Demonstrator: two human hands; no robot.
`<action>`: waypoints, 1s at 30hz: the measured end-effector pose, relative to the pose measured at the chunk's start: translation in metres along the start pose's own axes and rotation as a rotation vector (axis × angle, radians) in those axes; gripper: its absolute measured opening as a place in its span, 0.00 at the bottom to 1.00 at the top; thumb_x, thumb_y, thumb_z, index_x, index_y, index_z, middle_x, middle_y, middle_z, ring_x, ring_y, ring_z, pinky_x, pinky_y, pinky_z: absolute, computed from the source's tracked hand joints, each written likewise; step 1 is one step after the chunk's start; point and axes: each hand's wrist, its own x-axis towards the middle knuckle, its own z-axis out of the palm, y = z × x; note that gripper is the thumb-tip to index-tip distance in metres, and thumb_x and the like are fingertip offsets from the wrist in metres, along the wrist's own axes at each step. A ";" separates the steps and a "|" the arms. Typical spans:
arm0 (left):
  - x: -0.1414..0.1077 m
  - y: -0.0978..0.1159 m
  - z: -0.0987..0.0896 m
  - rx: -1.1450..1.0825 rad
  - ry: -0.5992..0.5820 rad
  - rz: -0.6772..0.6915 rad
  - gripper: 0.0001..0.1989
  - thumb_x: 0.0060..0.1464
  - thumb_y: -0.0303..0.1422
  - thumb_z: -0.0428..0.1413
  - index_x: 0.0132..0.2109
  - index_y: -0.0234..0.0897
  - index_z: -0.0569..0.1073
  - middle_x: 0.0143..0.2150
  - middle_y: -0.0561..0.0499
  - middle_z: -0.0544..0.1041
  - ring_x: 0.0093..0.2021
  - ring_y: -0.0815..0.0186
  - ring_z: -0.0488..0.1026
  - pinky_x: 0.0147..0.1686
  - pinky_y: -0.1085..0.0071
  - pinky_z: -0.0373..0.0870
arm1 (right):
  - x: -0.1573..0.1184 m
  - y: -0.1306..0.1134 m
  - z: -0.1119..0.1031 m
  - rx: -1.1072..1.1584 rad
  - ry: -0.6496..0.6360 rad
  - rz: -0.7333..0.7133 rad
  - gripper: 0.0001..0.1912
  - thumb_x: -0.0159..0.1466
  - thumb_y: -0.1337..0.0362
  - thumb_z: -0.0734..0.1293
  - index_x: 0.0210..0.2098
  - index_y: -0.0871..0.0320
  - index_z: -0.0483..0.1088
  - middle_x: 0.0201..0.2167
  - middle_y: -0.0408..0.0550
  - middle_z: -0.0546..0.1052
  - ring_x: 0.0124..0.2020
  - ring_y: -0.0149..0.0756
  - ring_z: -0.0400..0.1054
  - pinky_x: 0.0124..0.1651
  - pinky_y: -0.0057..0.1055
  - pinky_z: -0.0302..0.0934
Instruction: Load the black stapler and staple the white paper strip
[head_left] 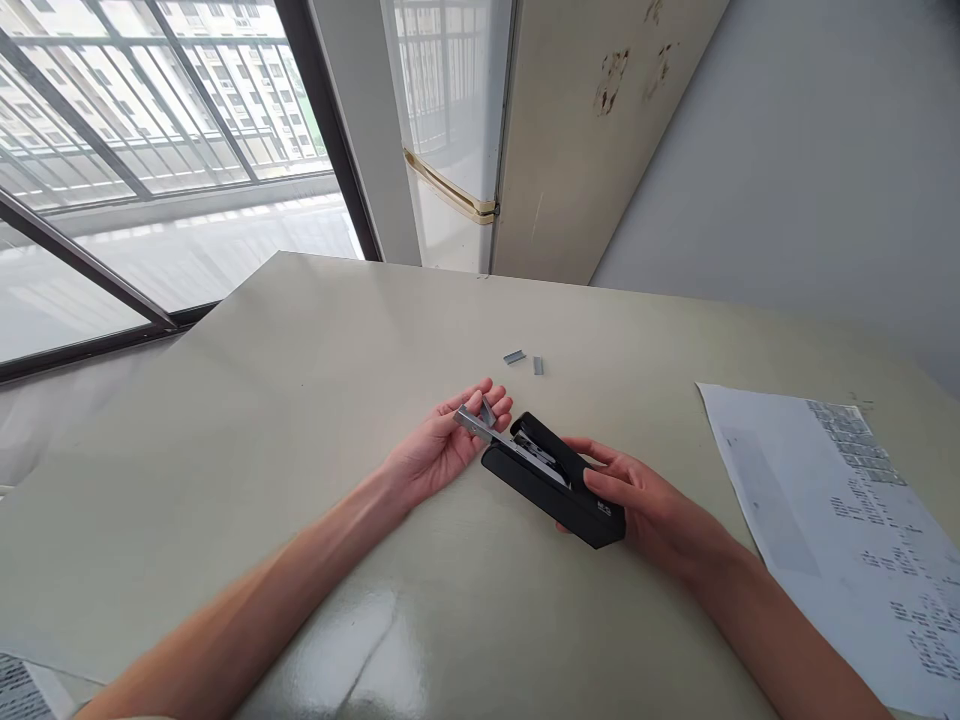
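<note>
A black stapler (559, 490) is in my right hand (637, 500), whose fingers and thumb wrap round its rear end. Its metal staple tray (474, 424) sticks out of the front toward the left. My left hand (442, 450) is palm up under the tray's end, with its fingers loosely curled. A small grey strip of staples (488, 413) rests at the fingers of the left hand; the thumb is close to it. Two more short staple strips, one slanted (514, 357) and one upright in view (538, 366), lie on the table beyond the hands.
The pale, glossy table (337, 350) spreads under both arms. To the right lies a printed paper sheet (810, 520). Behind the table stand a fridge (457, 120) and a grey wall (810, 150); a window with railings (165, 100) is at the left.
</note>
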 end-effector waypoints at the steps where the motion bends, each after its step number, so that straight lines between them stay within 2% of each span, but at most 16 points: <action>1: 0.000 0.001 0.001 -0.004 0.019 0.012 0.09 0.67 0.19 0.54 0.47 0.31 0.77 0.41 0.47 0.80 0.41 0.69 0.82 0.55 0.70 0.79 | 0.000 0.000 0.000 -0.004 0.000 -0.001 0.35 0.61 0.46 0.78 0.62 0.52 0.70 0.48 0.53 0.84 0.38 0.44 0.82 0.43 0.38 0.74; 3: 0.001 0.005 0.001 -0.020 0.054 0.025 0.09 0.68 0.20 0.53 0.47 0.31 0.78 0.40 0.47 0.79 0.40 0.70 0.81 0.51 0.71 0.80 | 0.000 0.001 0.000 -0.002 0.001 -0.003 0.35 0.60 0.46 0.78 0.62 0.52 0.70 0.49 0.53 0.83 0.38 0.44 0.82 0.43 0.37 0.73; 6: 0.002 0.011 -0.001 -0.009 0.083 0.028 0.10 0.69 0.24 0.52 0.45 0.30 0.78 0.35 0.49 0.74 0.33 0.72 0.76 0.38 0.76 0.78 | 0.000 0.002 0.000 0.023 0.013 -0.018 0.36 0.60 0.46 0.78 0.63 0.52 0.69 0.46 0.52 0.84 0.38 0.45 0.82 0.43 0.37 0.73; 8: 0.002 0.014 -0.003 0.077 0.086 0.062 0.11 0.70 0.29 0.53 0.44 0.29 0.79 0.31 0.52 0.68 0.26 0.74 0.67 0.28 0.78 0.71 | 0.001 0.003 -0.001 0.045 0.041 -0.035 0.36 0.61 0.46 0.78 0.63 0.52 0.69 0.45 0.51 0.84 0.38 0.45 0.82 0.44 0.38 0.73; 10: 0.000 0.015 -0.003 0.244 0.086 0.152 0.12 0.69 0.34 0.55 0.46 0.31 0.80 0.29 0.56 0.62 0.23 0.74 0.59 0.23 0.77 0.64 | 0.002 0.004 -0.001 0.066 0.076 -0.058 0.35 0.62 0.47 0.78 0.63 0.51 0.69 0.45 0.51 0.84 0.39 0.45 0.82 0.45 0.38 0.73; 14: -0.008 0.008 -0.002 0.714 0.112 0.403 0.18 0.70 0.42 0.51 0.56 0.39 0.79 0.30 0.56 0.58 0.26 0.68 0.55 0.26 0.72 0.60 | 0.005 0.005 0.000 0.095 0.123 -0.099 0.34 0.64 0.47 0.77 0.64 0.51 0.69 0.47 0.50 0.84 0.43 0.44 0.81 0.49 0.39 0.73; 19: -0.016 0.001 -0.002 1.089 0.108 0.556 0.26 0.73 0.45 0.43 0.65 0.41 0.76 0.31 0.54 0.60 0.31 0.64 0.58 0.34 0.66 0.62 | 0.005 0.003 0.003 0.078 0.158 -0.109 0.35 0.63 0.45 0.76 0.64 0.52 0.69 0.51 0.52 0.83 0.44 0.46 0.81 0.53 0.42 0.73; 22: -0.017 0.000 -0.005 1.195 0.098 0.594 0.27 0.74 0.45 0.42 0.68 0.42 0.74 0.32 0.53 0.62 0.32 0.63 0.60 0.36 0.65 0.63 | 0.005 0.003 0.004 0.084 0.157 -0.106 0.35 0.64 0.46 0.76 0.64 0.51 0.68 0.52 0.52 0.83 0.44 0.45 0.81 0.53 0.42 0.73; 26: -0.015 0.000 -0.009 1.219 0.087 0.619 0.25 0.73 0.44 0.45 0.67 0.44 0.75 0.31 0.53 0.63 0.32 0.62 0.60 0.37 0.66 0.62 | 0.005 0.005 0.004 0.111 0.148 -0.101 0.34 0.64 0.49 0.77 0.65 0.50 0.67 0.51 0.51 0.84 0.44 0.43 0.82 0.51 0.39 0.74; 30: -0.015 -0.001 -0.011 1.237 0.078 0.644 0.24 0.73 0.44 0.46 0.66 0.44 0.76 0.32 0.53 0.64 0.32 0.62 0.60 0.36 0.67 0.61 | 0.004 0.006 0.005 0.079 0.164 -0.111 0.35 0.63 0.48 0.78 0.64 0.50 0.67 0.51 0.52 0.84 0.45 0.47 0.82 0.52 0.43 0.74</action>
